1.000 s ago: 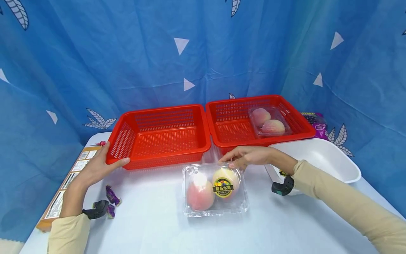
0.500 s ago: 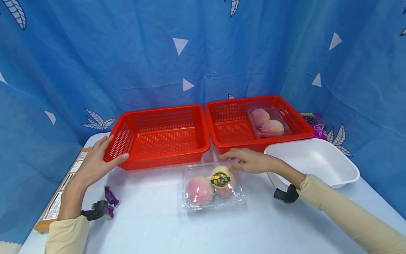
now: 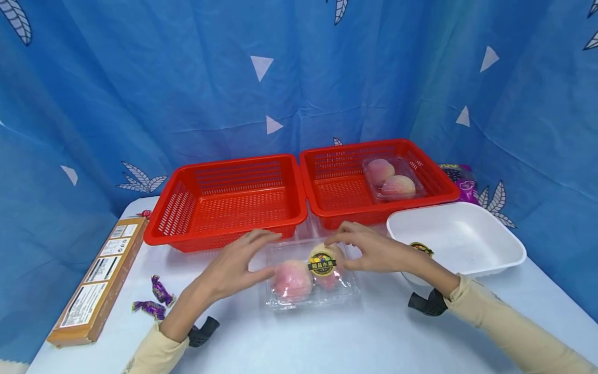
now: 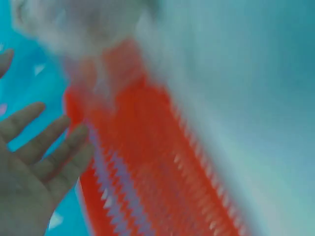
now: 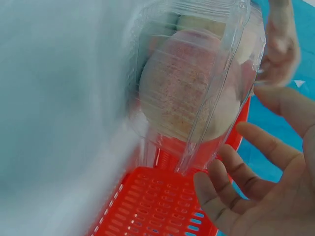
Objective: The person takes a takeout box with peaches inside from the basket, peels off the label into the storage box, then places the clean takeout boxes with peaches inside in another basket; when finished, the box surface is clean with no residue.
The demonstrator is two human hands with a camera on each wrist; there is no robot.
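On the white table, a clear plastic clamshell box (image 3: 312, 297) holds two pink and yellow peaches (image 3: 291, 281). Its lid carries a round black and yellow fruit label (image 3: 322, 264). My left hand (image 3: 235, 265) is beside the box's left end, fingers spread and thumb overlapping the left peach in the head view. At the opposite end, my right hand (image 3: 374, 248) has loosely bent fingers over the far right corner. From the right wrist, the fingertips (image 5: 224, 152) show right at the box's side, not wrapped round it. Neither hand grips anything.
Behind the box stand two red baskets, the left one (image 3: 233, 231) and the right one (image 3: 345, 212), which holds another box of peaches (image 3: 397, 186). A white tub (image 3: 458, 239) is at right. A brown carton (image 3: 95, 283) and purple wrapped candies (image 3: 161, 291) lie at left.
My left hand has left the left basket's side and moved right to the peach box. My right hand let go of the box's far edge and shifted slightly toward its right end.
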